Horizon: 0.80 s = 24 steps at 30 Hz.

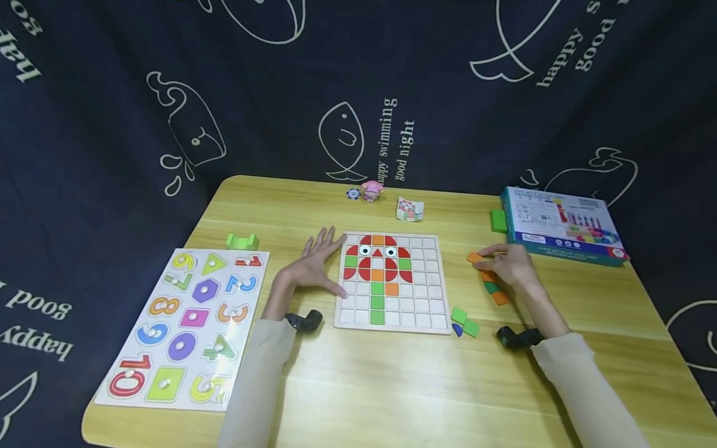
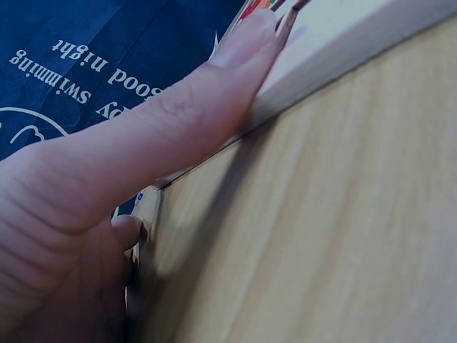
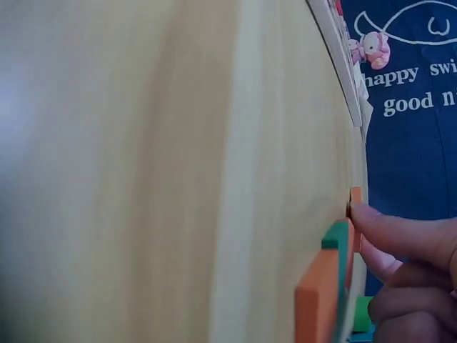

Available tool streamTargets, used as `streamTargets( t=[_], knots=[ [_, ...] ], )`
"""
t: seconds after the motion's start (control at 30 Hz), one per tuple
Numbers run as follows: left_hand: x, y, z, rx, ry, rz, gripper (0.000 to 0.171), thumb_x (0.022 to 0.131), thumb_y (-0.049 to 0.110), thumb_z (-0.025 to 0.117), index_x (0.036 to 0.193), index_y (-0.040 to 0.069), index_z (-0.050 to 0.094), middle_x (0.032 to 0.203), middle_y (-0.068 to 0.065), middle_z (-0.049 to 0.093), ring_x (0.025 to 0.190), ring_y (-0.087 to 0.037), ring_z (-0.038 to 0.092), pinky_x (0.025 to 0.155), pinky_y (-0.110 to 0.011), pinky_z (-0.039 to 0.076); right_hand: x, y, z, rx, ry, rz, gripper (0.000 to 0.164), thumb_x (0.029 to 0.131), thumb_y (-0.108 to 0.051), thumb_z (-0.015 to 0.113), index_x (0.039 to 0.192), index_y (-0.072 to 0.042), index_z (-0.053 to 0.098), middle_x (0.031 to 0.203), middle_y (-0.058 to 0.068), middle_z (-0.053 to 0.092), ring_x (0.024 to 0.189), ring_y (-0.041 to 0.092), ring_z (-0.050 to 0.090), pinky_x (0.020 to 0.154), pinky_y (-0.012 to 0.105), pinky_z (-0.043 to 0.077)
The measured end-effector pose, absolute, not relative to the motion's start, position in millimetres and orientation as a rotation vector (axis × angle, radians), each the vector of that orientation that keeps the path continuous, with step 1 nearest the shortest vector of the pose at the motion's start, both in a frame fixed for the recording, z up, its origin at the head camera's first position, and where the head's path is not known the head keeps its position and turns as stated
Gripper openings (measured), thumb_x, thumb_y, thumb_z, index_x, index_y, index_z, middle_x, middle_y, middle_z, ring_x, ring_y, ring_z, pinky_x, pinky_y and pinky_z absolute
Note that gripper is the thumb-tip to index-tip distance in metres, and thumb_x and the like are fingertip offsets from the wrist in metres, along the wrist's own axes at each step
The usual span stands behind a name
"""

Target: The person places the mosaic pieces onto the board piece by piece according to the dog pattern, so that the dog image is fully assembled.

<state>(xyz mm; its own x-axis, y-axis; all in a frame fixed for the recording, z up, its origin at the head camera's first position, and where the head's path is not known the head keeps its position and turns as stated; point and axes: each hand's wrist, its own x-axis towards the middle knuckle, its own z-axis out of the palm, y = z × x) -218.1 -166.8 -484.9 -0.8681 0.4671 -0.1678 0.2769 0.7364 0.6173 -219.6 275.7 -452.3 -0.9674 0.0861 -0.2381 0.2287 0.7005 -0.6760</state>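
Note:
A square grid board (image 1: 424, 298) lies in the middle of the table, with red, green, orange and white pieces forming an owl-like figure, two round eyes included. My left hand (image 1: 310, 264) is spread along the board's left side, its thumb (image 2: 193, 107) on the near part of the edge and fingertips by the far corner. To the right of the board, my right hand (image 1: 511, 267) pinches an orange square tile (image 1: 475, 257) between thumb and fingers. Just below it runs a short row of orange and green tiles (image 1: 500, 298), also seen close up in the right wrist view.
Two green tiles (image 1: 470, 328) and a blue piece (image 1: 457, 330) lie off the board's lower right corner. A number puzzle board (image 1: 193, 336) sits at left. A boxed set (image 1: 566, 224), a green block (image 1: 498, 221), a picture card (image 1: 410, 210) and a pink figurine (image 1: 372, 190) stand farther back.

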Motion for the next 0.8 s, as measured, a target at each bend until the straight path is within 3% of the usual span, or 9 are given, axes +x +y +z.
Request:
streamTargets(
  t=[0.3, 0.5, 0.8],
  knots=[
    [-218.4, -166.9, -485.0, 0.579, 2.632, 0.841, 0.136, 0.051, 0.062, 0.086, 0.156, 0.031, 0.005, 0.163, -0.005, -0.017, 0.15, -0.024, -0.022, 0.122, -0.05, -0.014, -184.4, 215.8, -436.5, -0.171, 2.583, -1.105, 0.03, 0.084, -0.028, 0.074, 0.111, -0.014, 0.069, 0.061, -0.002, 0.034, 0.051, 0.013, 0.031, 0.044, 0.024, 0.025],
    [-219.0, -166.6, -485.7, 0.593, 2.638, 0.858, 0.135, 0.052, 0.062, 0.086, 0.156, 0.03, 0.006, 0.163, -0.006, -0.016, 0.15, -0.025, -0.021, 0.122, -0.05, -0.014, -165.1, 164.0, -440.8, -0.218, 2.606, -1.068, 0.02, 0.082, -0.018, 0.077, 0.1, -0.012, 0.073, 0.058, -0.001, 0.037, 0.049, 0.014, 0.032, 0.042, 0.022, 0.026],
    [-218.6, -166.7, -484.9, 0.591, 2.63, 0.862, 0.135, 0.052, 0.061, 0.086, 0.156, 0.028, 0.007, 0.163, -0.007, -0.016, 0.15, -0.026, -0.021, 0.122, -0.051, -0.013, -167.3, 151.2, -447.2, -0.229, 2.673, -1.03, 0.021, 0.075, -0.014, 0.083, 0.094, -0.013, 0.077, 0.054, -0.002, 0.04, 0.048, 0.014, 0.035, 0.044, 0.021, 0.025]
  ],
)
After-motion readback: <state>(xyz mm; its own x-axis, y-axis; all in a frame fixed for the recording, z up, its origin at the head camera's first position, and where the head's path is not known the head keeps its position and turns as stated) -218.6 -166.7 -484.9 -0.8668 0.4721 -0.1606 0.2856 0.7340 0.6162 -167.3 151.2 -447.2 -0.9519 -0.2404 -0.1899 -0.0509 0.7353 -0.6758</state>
